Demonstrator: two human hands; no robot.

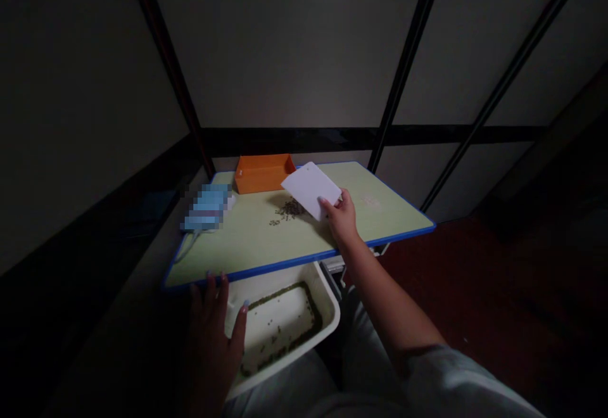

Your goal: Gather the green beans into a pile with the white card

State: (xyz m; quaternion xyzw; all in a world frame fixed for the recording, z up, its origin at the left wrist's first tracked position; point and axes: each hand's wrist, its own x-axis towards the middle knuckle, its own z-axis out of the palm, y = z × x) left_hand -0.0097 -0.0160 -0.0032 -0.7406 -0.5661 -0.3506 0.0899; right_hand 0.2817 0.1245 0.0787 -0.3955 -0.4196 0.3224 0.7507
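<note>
My right hand (342, 215) grips a flat white card (311, 189) by its near right corner, thumb on top, and holds it tilted above the table (251, 240). Partly behind the card lies a pile of small dark brown pieces (291, 208), with a few scattered toward the left. My left hand (216, 323) has its fingers spread, near the blue front edge of the table and at the left side of a white plastic tub (330, 320). Small dark bits lie along the inner edges and across the bottom of that tub, which sits partly under the table.
At the back of the table stands an orange open box (263, 175). A blurred-out blue object (208, 207) with a pale cord lies at the left edge. Small pale pieces (370, 201) are on the right side. A panelled wall (285, 44) rises behind.
</note>
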